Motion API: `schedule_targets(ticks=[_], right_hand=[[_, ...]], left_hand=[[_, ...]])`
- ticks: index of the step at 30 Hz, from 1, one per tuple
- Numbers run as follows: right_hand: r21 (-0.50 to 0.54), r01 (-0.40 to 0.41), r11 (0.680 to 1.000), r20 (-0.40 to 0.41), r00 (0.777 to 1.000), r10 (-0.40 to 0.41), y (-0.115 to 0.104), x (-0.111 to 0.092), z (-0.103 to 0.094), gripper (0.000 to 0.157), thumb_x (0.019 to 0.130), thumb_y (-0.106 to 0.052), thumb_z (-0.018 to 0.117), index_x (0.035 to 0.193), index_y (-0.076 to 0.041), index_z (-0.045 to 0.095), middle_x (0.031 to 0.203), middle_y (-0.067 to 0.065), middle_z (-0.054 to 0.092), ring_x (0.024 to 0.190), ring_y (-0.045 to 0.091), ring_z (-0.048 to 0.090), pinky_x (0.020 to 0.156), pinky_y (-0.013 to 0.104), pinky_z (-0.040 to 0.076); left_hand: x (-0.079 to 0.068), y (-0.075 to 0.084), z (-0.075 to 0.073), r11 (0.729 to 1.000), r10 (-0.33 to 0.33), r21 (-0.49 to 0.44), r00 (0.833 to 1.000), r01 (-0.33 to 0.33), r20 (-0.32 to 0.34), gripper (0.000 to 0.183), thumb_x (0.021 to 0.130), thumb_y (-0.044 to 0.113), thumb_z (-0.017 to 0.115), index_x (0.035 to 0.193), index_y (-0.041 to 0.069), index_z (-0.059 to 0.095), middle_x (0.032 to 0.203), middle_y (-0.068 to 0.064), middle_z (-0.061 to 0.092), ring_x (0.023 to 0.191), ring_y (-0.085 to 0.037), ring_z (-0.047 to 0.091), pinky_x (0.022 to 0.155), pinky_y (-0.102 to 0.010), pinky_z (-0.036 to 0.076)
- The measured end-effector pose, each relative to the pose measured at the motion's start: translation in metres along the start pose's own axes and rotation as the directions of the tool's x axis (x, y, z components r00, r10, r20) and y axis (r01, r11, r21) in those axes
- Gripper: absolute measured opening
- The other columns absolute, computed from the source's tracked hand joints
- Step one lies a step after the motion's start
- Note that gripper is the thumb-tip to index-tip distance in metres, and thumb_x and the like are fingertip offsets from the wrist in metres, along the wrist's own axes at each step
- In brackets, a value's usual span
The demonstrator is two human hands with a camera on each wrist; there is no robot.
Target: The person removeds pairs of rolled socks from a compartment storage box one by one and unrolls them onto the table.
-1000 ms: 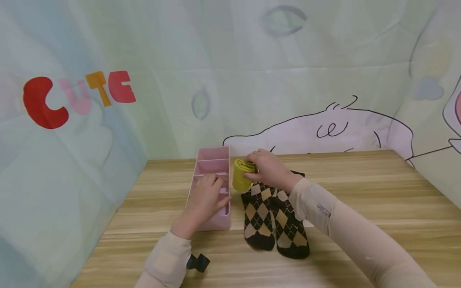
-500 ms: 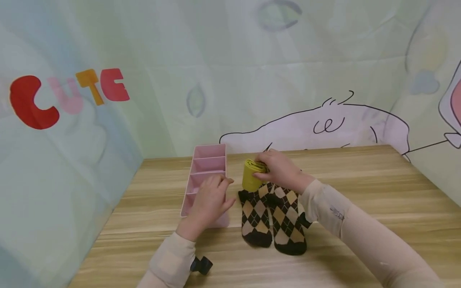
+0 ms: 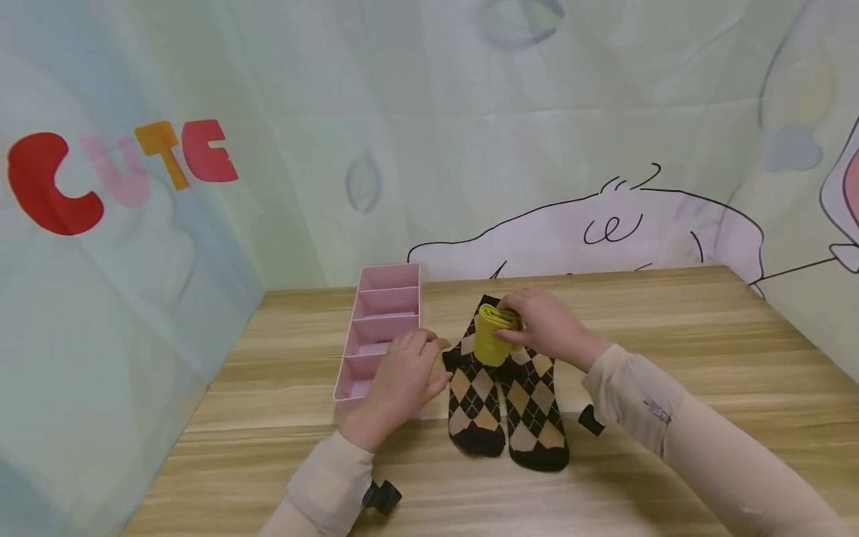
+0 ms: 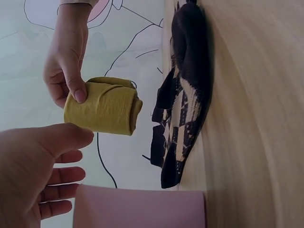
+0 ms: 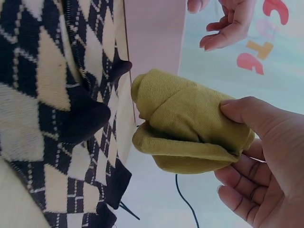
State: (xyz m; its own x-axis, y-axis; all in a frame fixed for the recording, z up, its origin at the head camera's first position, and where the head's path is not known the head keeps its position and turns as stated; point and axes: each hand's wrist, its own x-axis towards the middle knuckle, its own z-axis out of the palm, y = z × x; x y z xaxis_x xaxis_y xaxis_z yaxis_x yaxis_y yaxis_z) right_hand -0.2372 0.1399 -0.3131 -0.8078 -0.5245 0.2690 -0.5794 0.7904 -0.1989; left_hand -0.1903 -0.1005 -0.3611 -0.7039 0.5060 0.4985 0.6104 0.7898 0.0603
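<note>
My right hand [image 3: 546,328] pinches a rolled-up pair of yellow socks [image 3: 493,339] between thumb and fingers. The knit roll [image 5: 190,118] hangs over the argyle socks in black, tan and beige [image 3: 537,403], which lie flat side by side on the table. At the near right edge of the pink divided box [image 3: 385,330] is my left hand [image 3: 406,377], its fingers loosely bent around nothing. In the left wrist view its thumb tip comes close below the yellow roll [image 4: 102,109]. My left forearm and hand hide the box's near corner.
The pink box has several compartments in a row, running away from me. A wood-grain table [image 3: 671,350] stretches to both sides. Behind it hangs a printed cloth backdrop [image 3: 302,149]. Small black wrist devices [image 3: 382,496] stick out below both forearms.
My right hand has carried the yellow roll rightward, from beside the box to over the argyle socks. My left hand has shifted from over the compartments to the box's right edge.
</note>
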Motion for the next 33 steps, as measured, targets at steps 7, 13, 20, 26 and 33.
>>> schedule_targets(ticks=[7, 13, 20, 26, 33], right_hand=[[-0.018, 0.021, 1.0, -0.018, 1.0, -0.021, 0.009, -0.012, 0.003, 0.032, 0.081, -0.028, 0.075, 0.1, -0.003, 0.067, 0.084, 0.003, 0.067, 0.075, 0.015, 0.053, 0.066, 0.03, 0.045], [-0.004, 0.014, 1.0, -0.013, 1.0, -0.014, 0.015, -0.025, 0.005, 0.03, 0.08, -0.027, 0.076, 0.097, -0.004, 0.067, 0.08, 0.001, 0.065, 0.072, 0.012, 0.052, 0.064, 0.028, 0.043], [0.01, -0.013, 1.0, 0.011, 1.0, 0.013, 0.022, -0.039, 0.006, 0.032, 0.08, -0.028, 0.075, 0.098, -0.003, 0.067, 0.081, 0.002, 0.067, 0.071, 0.013, 0.053, 0.066, 0.03, 0.046], [0.03, -0.041, 0.999, 0.038, 0.999, 0.04, 0.028, -0.052, 0.006, 0.031, 0.081, -0.027, 0.075, 0.098, -0.003, 0.067, 0.083, 0.002, 0.067, 0.072, 0.012, 0.053, 0.065, 0.029, 0.046], [0.045, -0.057, 0.997, 0.013, 0.998, 0.057, 0.036, -0.068, 0.004, 0.027, 0.082, -0.027, 0.074, 0.096, -0.005, 0.068, 0.083, 0.001, 0.067, 0.072, 0.011, 0.052, 0.065, 0.027, 0.046]], left_hand=[[0.001, 0.005, 0.006, 0.998, 0.056, 0.026, 0.998, -0.056, -0.01, 0.039, 0.077, 0.023, 0.078, 0.108, 0.005, 0.063, 0.106, -0.009, 0.061, 0.103, -0.025, 0.057, 0.098, -0.041, 0.046], [0.001, 0.01, 0.012, 0.992, 0.106, 0.077, 0.994, -0.105, -0.017, 0.037, 0.076, 0.022, 0.079, 0.106, 0.006, 0.064, 0.105, -0.008, 0.062, 0.103, -0.023, 0.058, 0.098, -0.039, 0.047], [0.0, 0.018, 0.018, 0.989, 0.127, 0.078, 0.992, -0.126, 0.003, 0.033, 0.08, 0.021, 0.075, 0.107, 0.007, 0.064, 0.105, -0.007, 0.062, 0.104, -0.023, 0.058, 0.102, -0.04, 0.045], [0.0, 0.024, 0.021, 0.986, 0.143, 0.083, 0.989, -0.145, 0.029, 0.035, 0.081, 0.026, 0.074, 0.108, 0.008, 0.063, 0.108, -0.006, 0.062, 0.105, -0.022, 0.058, 0.1, -0.038, 0.046], [0.003, 0.031, 0.028, 0.974, 0.204, 0.104, 0.979, -0.201, -0.026, 0.029, 0.08, 0.023, 0.074, 0.104, 0.01, 0.063, 0.102, -0.004, 0.061, 0.1, -0.02, 0.057, 0.095, -0.036, 0.047]])
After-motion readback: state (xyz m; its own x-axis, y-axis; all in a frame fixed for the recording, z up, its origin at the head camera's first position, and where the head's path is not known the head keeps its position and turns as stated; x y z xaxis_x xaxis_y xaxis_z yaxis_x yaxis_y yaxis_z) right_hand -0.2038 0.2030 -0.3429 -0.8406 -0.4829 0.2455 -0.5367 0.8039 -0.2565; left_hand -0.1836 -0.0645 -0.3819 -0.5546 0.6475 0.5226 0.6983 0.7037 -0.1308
